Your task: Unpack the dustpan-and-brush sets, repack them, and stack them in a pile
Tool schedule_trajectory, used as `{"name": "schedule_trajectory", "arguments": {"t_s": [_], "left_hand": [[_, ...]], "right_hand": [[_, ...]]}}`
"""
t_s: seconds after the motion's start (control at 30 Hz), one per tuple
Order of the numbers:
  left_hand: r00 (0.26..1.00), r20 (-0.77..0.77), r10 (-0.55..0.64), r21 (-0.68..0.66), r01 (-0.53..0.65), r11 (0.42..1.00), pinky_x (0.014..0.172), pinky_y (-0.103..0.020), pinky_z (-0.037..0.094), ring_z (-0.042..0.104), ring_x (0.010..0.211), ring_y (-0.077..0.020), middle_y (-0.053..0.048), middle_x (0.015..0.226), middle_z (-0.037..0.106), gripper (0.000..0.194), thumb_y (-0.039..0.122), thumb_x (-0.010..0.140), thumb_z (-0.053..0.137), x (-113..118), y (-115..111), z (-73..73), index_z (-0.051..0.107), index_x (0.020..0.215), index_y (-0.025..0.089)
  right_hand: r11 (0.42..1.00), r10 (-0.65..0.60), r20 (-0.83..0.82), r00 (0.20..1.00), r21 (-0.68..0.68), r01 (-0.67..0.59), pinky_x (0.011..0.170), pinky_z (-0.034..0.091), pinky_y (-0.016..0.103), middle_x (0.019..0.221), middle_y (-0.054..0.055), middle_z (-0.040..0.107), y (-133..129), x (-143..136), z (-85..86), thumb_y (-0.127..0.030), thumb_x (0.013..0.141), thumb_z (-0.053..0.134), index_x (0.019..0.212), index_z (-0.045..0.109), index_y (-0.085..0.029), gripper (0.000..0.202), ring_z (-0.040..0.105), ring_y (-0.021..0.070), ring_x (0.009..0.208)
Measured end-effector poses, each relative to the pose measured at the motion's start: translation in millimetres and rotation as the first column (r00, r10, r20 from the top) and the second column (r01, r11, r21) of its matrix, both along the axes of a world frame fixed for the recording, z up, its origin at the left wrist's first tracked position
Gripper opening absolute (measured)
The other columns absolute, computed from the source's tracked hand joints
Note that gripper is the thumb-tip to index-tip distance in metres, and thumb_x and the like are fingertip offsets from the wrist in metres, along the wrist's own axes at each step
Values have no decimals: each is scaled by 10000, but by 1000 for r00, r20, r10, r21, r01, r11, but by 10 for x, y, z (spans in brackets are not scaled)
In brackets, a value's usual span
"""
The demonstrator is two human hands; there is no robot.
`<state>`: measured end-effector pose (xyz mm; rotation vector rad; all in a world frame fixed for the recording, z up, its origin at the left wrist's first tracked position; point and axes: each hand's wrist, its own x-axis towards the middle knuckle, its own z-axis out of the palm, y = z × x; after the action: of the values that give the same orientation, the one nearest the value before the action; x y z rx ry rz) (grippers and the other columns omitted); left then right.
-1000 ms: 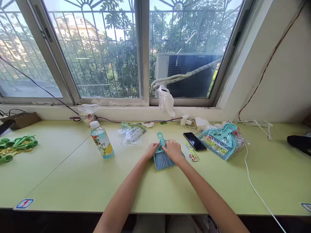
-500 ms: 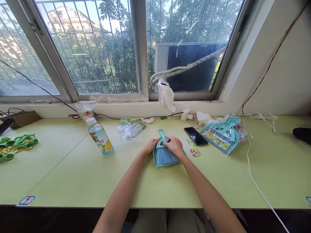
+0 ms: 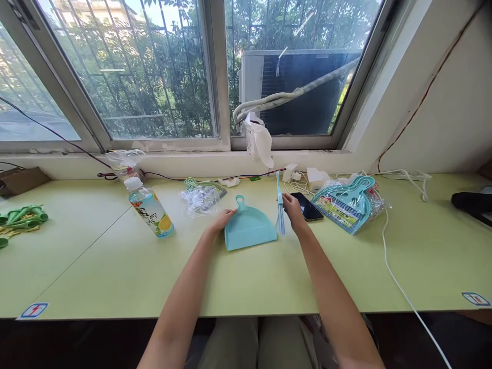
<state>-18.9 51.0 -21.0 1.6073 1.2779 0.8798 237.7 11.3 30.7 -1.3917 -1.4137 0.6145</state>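
Observation:
A light-blue dustpan (image 3: pixel 250 228) lies on the green table in front of me, its looped handle pointing toward the window. My left hand (image 3: pixel 224 220) grips the dustpan at its upper left side. To the right of it, my right hand (image 3: pixel 292 210) is closed on a small hand brush (image 3: pixel 280 202), held edge-on with the blue bristles pointing down. The brush is apart from the dustpan. Just behind my right hand lies a black phone (image 3: pixel 307 207), partly covered by the hand.
Packaged dustpan sets (image 3: pixel 346 202) lie at the right, near a white cable (image 3: pixel 395 277). A drink bottle (image 3: pixel 149 207) stands at the left, with a plastic-wrapped bundle (image 3: pixel 203 197) behind. Green pieces (image 3: pixel 26 218) lie far left. A tissue pack (image 3: pixel 258 139) hangs at the window.
The brush has come off the dustpan and moved right in my right hand, turned edge-on. The dustpan's inside is uncovered. My left hand stays at its side. The camera view has shifted slightly.

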Motion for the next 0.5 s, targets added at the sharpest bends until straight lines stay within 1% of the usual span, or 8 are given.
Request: {"name": "schedule_trajectory", "arguments": {"t_s": [0.03, 0.07, 0.13, 0.2, 0.23, 0.3, 0.4, 0.5], "left_hand": [[999, -46, -1, 17, 2, 1000, 632, -296, 423, 566, 713, -220, -51, 661, 639, 431, 575, 687, 582, -41, 7, 6, 670, 658, 154], [996, -87, 3, 46, 1, 999, 644, -296, 423, 568, 731, -224, -50, 674, 643, 409, 559, 681, 588, -80, 15, 9, 672, 648, 161], [987, -156, 30, 126, -10, 992, 681, -292, 421, 570, 773, -229, -49, 708, 653, 361, 524, 676, 591, -152, 35, 6, 674, 631, 176], [975, -213, 61, 202, -17, 979, 714, -287, 417, 569, 797, -224, -50, 740, 658, 330, 493, 684, 575, -219, 63, -16, 677, 629, 184], [969, -237, 72, 231, -16, 973, 725, -285, 415, 568, 804, -219, -50, 761, 661, 324, 480, 693, 562, -248, 78, -33, 683, 647, 184], [960, -264, 91, 269, -17, 963, 739, -282, 413, 568, 814, -210, -52, 824, 669, 327, 461, 711, 537, -295, 110, -73, 705, 728, 181], [956, -271, 111, 296, -27, 955, 753, -283, 410, 568, 838, -210, -60, 906, 672, 342, 443, 716, 533, -325, 145, -119, 718, 829, 179], [961, -254, 112, 288, -36, 957, 748, -284, 405, 568, 845, -219, -54, 886, 679, 322, 437, 704, 551, -314, 149, -123, 716, 809, 180]], "right_hand": [[999, -46, 134, 990, -9, 48, 592, 353, 238, 727, 18, 627, -8, 37, 12, -491, 762, 454, 755, 629, -181, 356, 548, 154, 694], [996, -75, 284, 956, -27, 86, 616, 359, 244, 778, 32, 644, -19, 52, 12, -474, 754, 480, 752, 638, -184, 330, 562, 166, 737], [986, -72, 554, 830, -85, 142, 673, 376, 262, 883, 73, 664, -45, 17, -23, -445, 743, 518, 760, 663, -182, 301, 581, 198, 837], [973, -22, 718, 696, -143, 178, 727, 390, 288, 959, 124, 666, -70, -71, -91, -420, 750, 524, 796, 690, -165, 307, 581, 236, 931], [967, 0, 765, 644, -164, 196, 746, 395, 302, 983, 147, 663, -78, -117, -129, -409, 760, 519, 824, 700, -153, 320, 576, 254, 968], [955, 21, 817, 577, -187, 231, 766, 403, 327, 1005, 176, 660, -83, -186, -202, -392, 781, 506, 883, 706, -128, 347, 572, 279, 1003], [946, -11, 848, 530, -162, 279, 770, 411, 345, 1002, 192, 663, -66, -199, -274, -362, 809, 493, 938, 701, -107, 353, 582, 289, 997], [947, -37, 864, 501, -130, 294, 761, 418, 342, 994, 196, 667, -53, -150, -292, -300, 825, 479, 939, 703, -108, 316, 592, 284, 991]]}}
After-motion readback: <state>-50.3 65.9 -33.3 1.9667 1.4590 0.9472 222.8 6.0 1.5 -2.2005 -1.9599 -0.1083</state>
